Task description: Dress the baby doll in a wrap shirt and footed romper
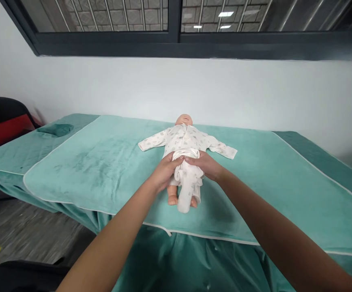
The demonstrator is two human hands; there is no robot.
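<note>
A baby doll (184, 119) lies on its back, head toward the wall, on a green padded bed. It wears a white patterned long-sleeved top (182, 137), its sleeves spread to both sides. Above the doll's legs I hold small white patterned pants (188, 178) by the waistband, one leg hanging down. My left hand (166, 168) grips the left side of the waistband, thumb on top. On the opposite side my right hand (208, 164) grips it likewise, the thumbs close together. Both bare feet of the doll show below; its upper legs are hidden behind the pants.
The green bed cover (103, 154) has white piping and a face hole (56, 129) at the left. A white wall (194, 89) with a dark-framed window (176, 44) stands behind. A black and red chair (5, 125) is at the far left.
</note>
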